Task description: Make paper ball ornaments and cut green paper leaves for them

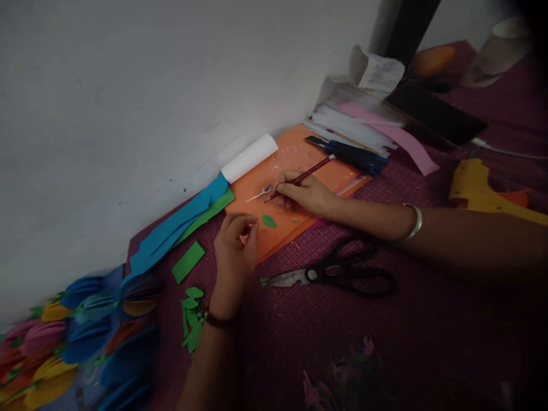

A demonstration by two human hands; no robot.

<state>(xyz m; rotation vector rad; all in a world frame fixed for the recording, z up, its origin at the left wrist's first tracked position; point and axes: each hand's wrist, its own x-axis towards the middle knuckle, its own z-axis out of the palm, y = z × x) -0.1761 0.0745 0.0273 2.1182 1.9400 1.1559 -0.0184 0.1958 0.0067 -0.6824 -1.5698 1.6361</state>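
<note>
Your right hand [302, 194] is closed around a red pencil [305, 176], its tip down on the orange sheet [295, 157] beside a small white smear of glue [258, 195]. Your left hand [234, 245] rests at the near edge of that sheet, fingers curled in; whether it grips anything cannot be told. A green paper leaf [269, 220] lies on the orange sheet between your hands.

No legible writing: the crumpled printed slip [379, 71] by the wall is too blurred to read.

Black scissors [338, 275] lie closed on the maroon cloth [385, 337], just near your right forearm. Green offcuts [191, 317] sit left of your left wrist; blue paper strips [180, 225] and a white paper roll [249, 158] run along the wall. A yellow glue gun [479, 185] lies at the right. The cloth nearest you is open.
</note>
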